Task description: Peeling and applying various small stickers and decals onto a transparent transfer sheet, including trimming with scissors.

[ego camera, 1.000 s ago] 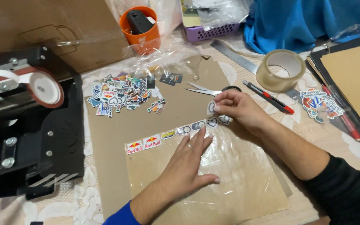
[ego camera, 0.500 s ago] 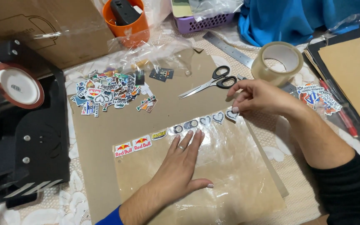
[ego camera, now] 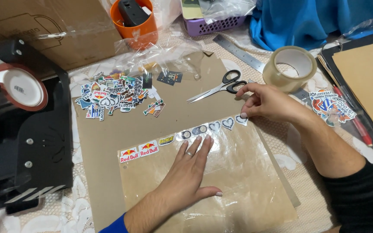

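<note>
A large brown cardboard sheet (ego camera: 109,142) covers the table, with a glossy clear plastic film (ego camera: 238,172) lying over its lower right. The left hand (ego camera: 186,172) lies flat and open on the film, holding nothing. Along the film's top edge runs a row of small stickers (ego camera: 186,136). The right hand (ego camera: 266,101) pinches the row's last, heart-shaped sticker (ego camera: 241,119). Metal scissors (ego camera: 221,86) lie just above, bare cardboard between.
</note>
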